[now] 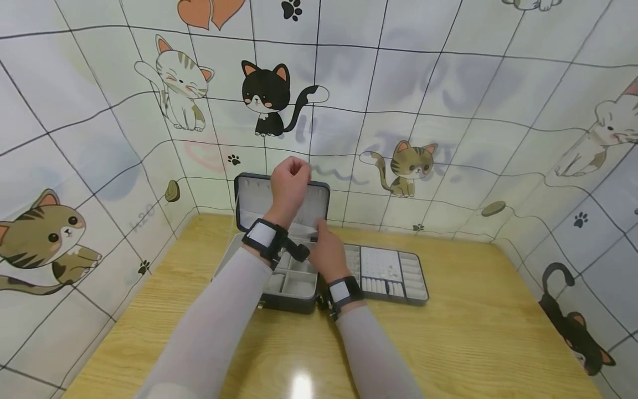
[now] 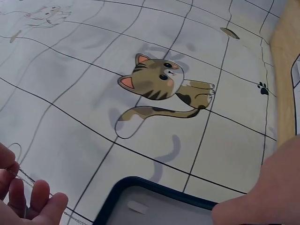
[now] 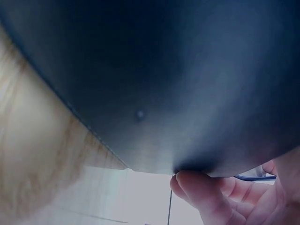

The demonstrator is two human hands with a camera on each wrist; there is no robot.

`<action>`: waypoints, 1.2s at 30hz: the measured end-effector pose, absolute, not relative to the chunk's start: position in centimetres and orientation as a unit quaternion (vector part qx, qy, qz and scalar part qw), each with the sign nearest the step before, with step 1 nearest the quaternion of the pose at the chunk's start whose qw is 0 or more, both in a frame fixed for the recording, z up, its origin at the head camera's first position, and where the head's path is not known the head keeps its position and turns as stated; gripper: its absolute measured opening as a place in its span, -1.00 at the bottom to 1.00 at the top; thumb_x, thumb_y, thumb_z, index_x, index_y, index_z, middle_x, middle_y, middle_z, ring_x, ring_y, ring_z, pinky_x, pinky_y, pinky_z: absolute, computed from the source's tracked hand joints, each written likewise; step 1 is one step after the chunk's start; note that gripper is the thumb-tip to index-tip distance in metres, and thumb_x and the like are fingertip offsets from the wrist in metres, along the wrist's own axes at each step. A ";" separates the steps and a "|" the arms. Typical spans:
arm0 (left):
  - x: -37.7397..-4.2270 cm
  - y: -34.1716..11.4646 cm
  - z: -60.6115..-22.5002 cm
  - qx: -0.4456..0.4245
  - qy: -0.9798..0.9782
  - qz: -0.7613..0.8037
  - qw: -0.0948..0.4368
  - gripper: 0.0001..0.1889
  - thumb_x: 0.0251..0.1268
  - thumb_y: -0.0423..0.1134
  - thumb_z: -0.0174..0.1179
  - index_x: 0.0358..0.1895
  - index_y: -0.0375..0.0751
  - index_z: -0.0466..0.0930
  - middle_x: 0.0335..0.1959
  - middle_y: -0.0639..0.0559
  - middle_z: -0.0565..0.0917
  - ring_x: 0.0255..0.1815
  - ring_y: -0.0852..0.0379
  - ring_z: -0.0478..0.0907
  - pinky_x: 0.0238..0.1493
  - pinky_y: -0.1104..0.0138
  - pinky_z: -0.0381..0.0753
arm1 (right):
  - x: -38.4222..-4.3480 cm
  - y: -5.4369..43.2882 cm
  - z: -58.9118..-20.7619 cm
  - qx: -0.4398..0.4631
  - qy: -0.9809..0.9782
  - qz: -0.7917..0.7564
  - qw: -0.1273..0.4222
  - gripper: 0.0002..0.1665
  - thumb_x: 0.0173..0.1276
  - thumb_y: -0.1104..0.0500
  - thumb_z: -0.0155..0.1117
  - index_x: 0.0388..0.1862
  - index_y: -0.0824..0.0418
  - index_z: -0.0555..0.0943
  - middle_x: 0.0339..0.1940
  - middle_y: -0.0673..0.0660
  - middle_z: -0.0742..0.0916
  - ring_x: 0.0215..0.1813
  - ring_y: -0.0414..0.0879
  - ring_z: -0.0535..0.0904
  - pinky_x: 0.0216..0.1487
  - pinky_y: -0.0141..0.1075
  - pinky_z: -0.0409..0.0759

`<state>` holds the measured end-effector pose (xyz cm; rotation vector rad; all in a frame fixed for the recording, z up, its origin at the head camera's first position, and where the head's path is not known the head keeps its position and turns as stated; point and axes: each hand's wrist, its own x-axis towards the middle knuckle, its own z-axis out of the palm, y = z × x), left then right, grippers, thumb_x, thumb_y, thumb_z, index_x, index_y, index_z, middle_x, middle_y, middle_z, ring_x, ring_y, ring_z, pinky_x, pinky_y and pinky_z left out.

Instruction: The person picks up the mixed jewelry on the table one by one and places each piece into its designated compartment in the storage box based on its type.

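Observation:
A dark blue jewelry box (image 1: pixel 294 302) stands with its lid (image 1: pixel 255 202) raised and its grey lining showing. Above the lid, my left hand (image 1: pixel 291 183) is lifted, thumb and fingertips together. The left wrist view shows those fingers pinching a thin chain necklace (image 2: pixel 29 182), whose fine strand slants down toward the lid. My right hand (image 1: pixel 329 252) grips the lid's right edge near the hinge side. In the right wrist view the box's dark outer side fills most of the picture, and my right thumb (image 3: pixel 201 194) presses at its edge.
To the right of the box lies a shallow jewelry tray (image 1: pixel 423 291) with white compartments, ring slots and small earrings on a panel. Both stand on a wooden table (image 1: pixel 463 332). A cat-patterned tiled wall (image 1: pixel 339 138) rises close behind the box.

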<state>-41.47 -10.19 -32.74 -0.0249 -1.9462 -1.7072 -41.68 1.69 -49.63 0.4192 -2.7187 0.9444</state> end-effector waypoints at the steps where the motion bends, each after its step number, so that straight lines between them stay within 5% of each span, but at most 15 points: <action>1: -41.6 -10.1 -32.9 -0.009 -0.723 -0.633 0.275 -0.82 0.48 -0.21 0.16 -0.37 -0.06 0.59 -0.48 0.11 0.55 -0.42 0.10 0.44 -0.42 0.31 0.35 | -41.7 1.7 -49.6 0.143 -0.927 0.325 0.118 -0.25 0.19 0.29 0.51 0.32 0.08 0.40 -0.35 0.17 0.75 -0.54 0.01 0.52 -0.57 -0.21 0.42; 7: -42.0 -9.8 -33.9 -0.006 -0.730 -0.625 0.277 -0.83 0.47 -0.18 0.17 -0.34 -0.09 0.60 -0.44 0.09 0.52 -0.36 0.10 0.44 -0.39 0.30 0.35 | -41.6 1.7 -49.6 0.144 -0.928 0.321 0.121 -0.34 0.30 0.19 0.50 0.30 0.08 0.40 -0.35 0.18 0.76 -0.52 0.00 0.53 -0.55 -0.22 0.43; 14: -42.2 -10.4 -35.1 -0.010 -0.768 -0.574 0.284 -0.82 0.51 -0.17 0.14 -0.25 -0.17 0.63 -0.36 0.02 0.56 -0.29 0.06 0.48 -0.30 0.26 0.40 | -41.4 1.7 -49.3 0.147 -0.923 0.335 0.117 -0.33 0.21 0.38 0.35 0.30 0.10 0.41 -0.39 0.18 0.72 -0.56 0.01 0.49 -0.59 -0.21 0.40; 26: -42.4 -11.4 -36.7 -0.050 -0.826 -0.466 0.314 -0.82 0.47 -0.22 0.18 -0.22 -0.24 0.72 -0.29 -0.12 0.61 -0.23 -0.04 0.51 -0.17 0.20 0.43 | -41.7 1.8 -49.6 0.154 -0.929 0.314 0.120 -0.29 0.20 0.38 0.34 0.34 0.14 0.39 -0.49 0.15 0.68 -0.61 -0.01 0.44 -0.62 -0.22 0.34; 32: -42.8 -11.7 -37.8 -0.089 -0.870 -0.304 0.377 -0.86 0.39 -0.28 0.26 -0.29 -0.25 0.75 -0.02 -0.28 0.63 0.08 -0.25 0.55 0.13 -0.06 0.52 | -41.6 1.8 -49.4 0.150 -0.927 0.323 0.116 -0.26 0.17 0.37 0.38 0.36 0.15 0.41 -0.38 0.19 0.74 -0.56 0.00 0.49 -0.58 -0.20 0.39; 36: -43.1 -11.7 -38.0 -0.100 -0.891 -0.239 0.372 -0.88 0.40 -0.24 0.30 -0.26 -0.17 0.79 0.17 -0.23 0.71 0.27 -0.28 0.60 0.20 -0.19 0.58 | -41.5 1.8 -49.2 0.150 -0.927 0.323 0.120 -0.28 0.18 0.37 0.38 0.34 0.16 0.42 -0.37 0.21 0.75 -0.55 0.01 0.50 -0.56 -0.19 0.40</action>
